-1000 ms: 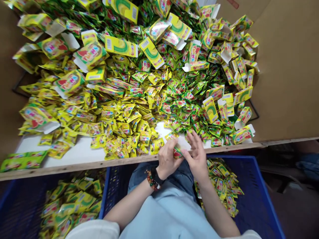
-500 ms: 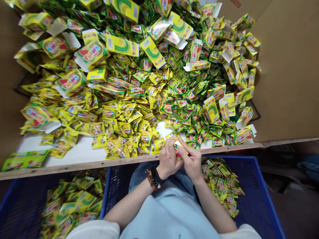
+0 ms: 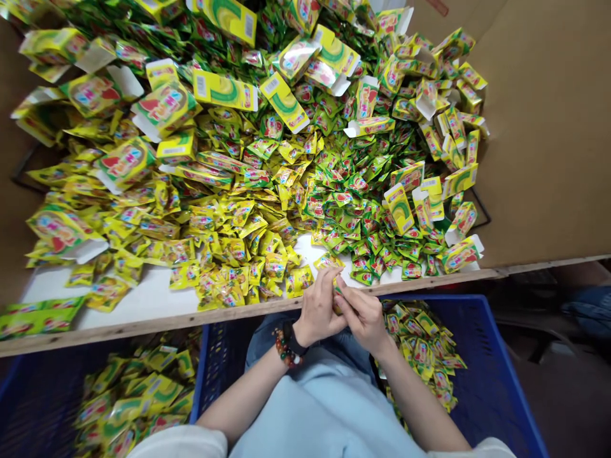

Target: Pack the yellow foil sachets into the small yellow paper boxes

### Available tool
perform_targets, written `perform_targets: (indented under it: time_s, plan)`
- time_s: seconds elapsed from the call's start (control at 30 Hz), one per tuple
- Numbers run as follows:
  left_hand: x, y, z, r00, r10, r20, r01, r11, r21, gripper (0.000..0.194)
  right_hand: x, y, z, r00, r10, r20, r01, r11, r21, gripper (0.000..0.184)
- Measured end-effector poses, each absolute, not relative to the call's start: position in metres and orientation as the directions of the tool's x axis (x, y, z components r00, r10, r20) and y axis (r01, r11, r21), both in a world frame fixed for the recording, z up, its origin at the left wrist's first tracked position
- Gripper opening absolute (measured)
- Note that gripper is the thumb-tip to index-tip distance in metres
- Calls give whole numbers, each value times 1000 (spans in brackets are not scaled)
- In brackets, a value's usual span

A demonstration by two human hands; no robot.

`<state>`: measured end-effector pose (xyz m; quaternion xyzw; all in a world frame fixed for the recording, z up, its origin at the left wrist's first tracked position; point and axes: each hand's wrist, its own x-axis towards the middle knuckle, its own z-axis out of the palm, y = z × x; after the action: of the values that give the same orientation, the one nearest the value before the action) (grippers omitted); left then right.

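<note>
At the table's front edge my left hand [image 3: 319,308] and my right hand [image 3: 363,314] meet around a small yellow-green candy box [image 3: 337,291]. Fingers of both hands are closed on it and cover most of it. Just beyond my fingertips a yellow sachet [image 3: 328,261] lies on the white tabletop [image 3: 308,249]. Yellow sachets [image 3: 229,280] are heaped ahead and to the left of my hands. Green sachets [image 3: 356,203] form a pile ahead and to the right.
Open candy boxes [image 3: 167,107] are scattered over the heap, with more boxes [image 3: 398,207] at the right. A green sachet strip [image 3: 41,317] lies at the left edge. Below the wooden edge [image 3: 157,324], blue crates [image 3: 506,381] hold filled boxes [image 3: 422,346]. Cardboard [image 3: 544,140] walls the right side.
The box's white end, which showed between my fingers, is now out of sight. My fingers have closed further over the box. The whole view has shifted slightly.
</note>
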<state>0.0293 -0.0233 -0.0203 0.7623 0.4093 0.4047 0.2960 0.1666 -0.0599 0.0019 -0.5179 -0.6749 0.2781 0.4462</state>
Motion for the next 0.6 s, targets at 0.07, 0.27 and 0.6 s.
perform_targets:
  time_s: [0.07, 0.27, 0.6]
  plan:
    - [24, -25, -12, 449, 865, 225, 249, -363, 898, 55, 171, -71, 3, 32, 953, 301, 410, 262, -874, 35]
    - [38, -46, -4, 589, 797, -132, 1, 163, 987, 37, 191, -99, 20, 164, 962, 216, 424, 129, -896, 29]
    - [14, -30, 1, 375, 927, -2, 249, -99, 963, 25, 309, -117, 16, 234, 967, -96, 856, -252, -452, 40]
